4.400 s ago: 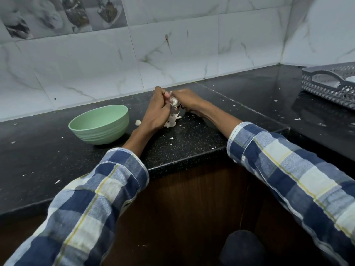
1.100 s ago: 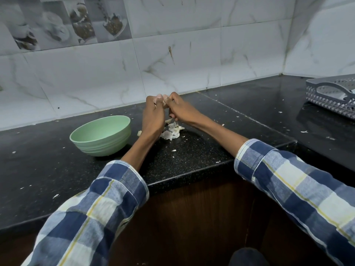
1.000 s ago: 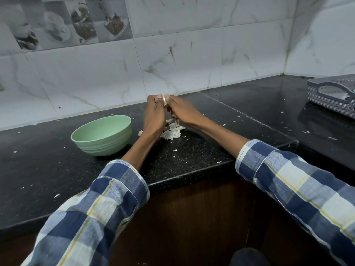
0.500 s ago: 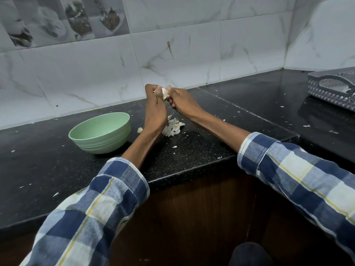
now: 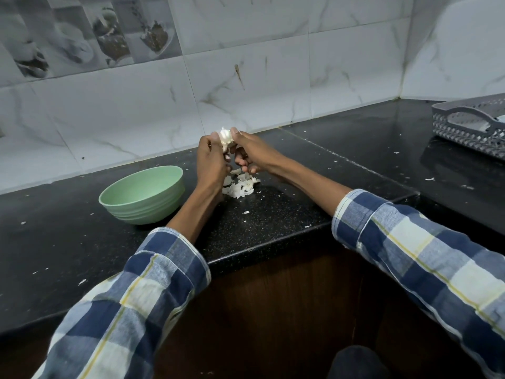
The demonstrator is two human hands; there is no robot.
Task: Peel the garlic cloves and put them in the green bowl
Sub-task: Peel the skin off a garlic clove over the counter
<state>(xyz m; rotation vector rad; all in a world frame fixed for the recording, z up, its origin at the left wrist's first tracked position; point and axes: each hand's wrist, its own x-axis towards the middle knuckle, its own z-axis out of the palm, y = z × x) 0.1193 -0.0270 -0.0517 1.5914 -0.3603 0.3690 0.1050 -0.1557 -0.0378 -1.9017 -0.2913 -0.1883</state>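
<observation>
A white piece of garlic (image 5: 225, 137) is held up above the black counter between both hands. My left hand (image 5: 212, 160) grips it from the left with curled fingers. My right hand (image 5: 250, 151) pinches it from the right with thumb and fingertips. Below the hands lies a small heap of white garlic skins (image 5: 240, 187). The green bowl (image 5: 142, 194) stands on the counter to the left of my left forearm; no garlic shows in the part of its inside that I can see.
The black speckled counter (image 5: 273, 222) is strewn with small skin flakes. A grey perforated basket (image 5: 470, 127) stands at the far right. A tiled wall runs behind, and the counter's front edge drops to a brown cabinet.
Both hands have lifted the garlic a little higher off the counter and more of it shows between the fingertips. The bowl and the skin heap have stayed put.
</observation>
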